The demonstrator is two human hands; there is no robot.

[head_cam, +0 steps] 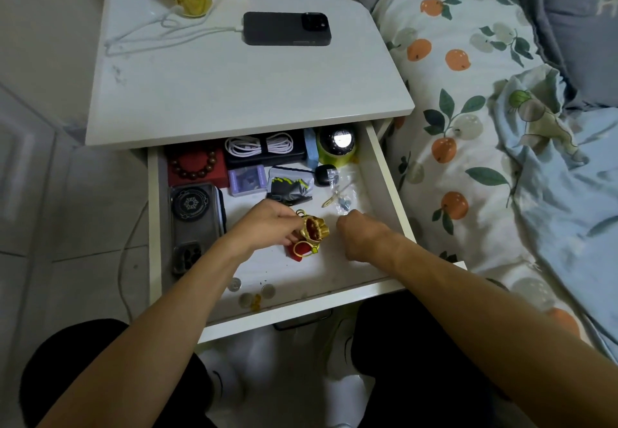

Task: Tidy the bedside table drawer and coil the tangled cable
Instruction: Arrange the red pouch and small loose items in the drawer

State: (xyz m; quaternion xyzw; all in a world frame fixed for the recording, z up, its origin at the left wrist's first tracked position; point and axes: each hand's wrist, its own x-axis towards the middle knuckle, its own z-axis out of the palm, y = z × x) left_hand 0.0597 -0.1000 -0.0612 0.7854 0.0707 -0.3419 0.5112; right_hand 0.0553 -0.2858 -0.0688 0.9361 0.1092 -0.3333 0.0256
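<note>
The white drawer [384, 173] of the bedside table stands pulled open. My left hand [267, 223] holds a small gold and dark red trinket [316, 229] over the drawer's middle; a red and gold charm [301, 249] lies just below it. My right hand [359, 235] is closed beside the trinket, and I cannot see anything in it. A coiled white cable [259, 145] rests on a black case at the back of the drawer. A loose white cable [150, 32] runs across the tabletop to a black phone [287, 28].
The drawer also holds a bead bracelet [195, 165] on a red box, clear phone cases [194, 223], a purple box [247, 180], a black pouch [290, 186], a green round object [337, 145] and coins [249, 293]. Bottles stand at the table's back. The bed [468, 126] lies to the right.
</note>
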